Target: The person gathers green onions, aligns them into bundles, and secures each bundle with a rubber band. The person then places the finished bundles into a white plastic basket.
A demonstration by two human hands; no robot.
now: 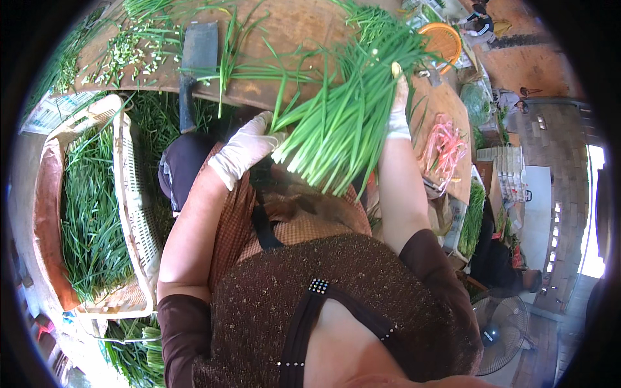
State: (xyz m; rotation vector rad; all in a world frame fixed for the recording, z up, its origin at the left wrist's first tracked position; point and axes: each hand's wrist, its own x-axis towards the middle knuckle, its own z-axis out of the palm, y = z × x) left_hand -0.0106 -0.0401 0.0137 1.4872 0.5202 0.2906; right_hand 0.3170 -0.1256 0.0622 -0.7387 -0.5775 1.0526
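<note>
A large bundle of garlic chives (335, 121) spans the space before me, pale stem ends towards me and green leaves towards the board. My right hand (399, 106), in a pale glove, grips the bundle from its right side. A yellowish cover sits on one of its fingertips. Gloved as well, my left hand (245, 148) has its fingers closed at the left edge of the stems. The leaves partly hide its fingertips. Beyond my left hand, a cleaver (200, 48) lies on the wooden board (296, 29), its dark handle sticking out over the near edge.
Cut stem pieces (128, 60) litter the board's left. A plastic crate (138, 194) of chives stands at my left. Pink plastic ties (445, 150) lie at right, near an orange basket (440, 44). A fan (499, 334) and a person (499, 257) are further right.
</note>
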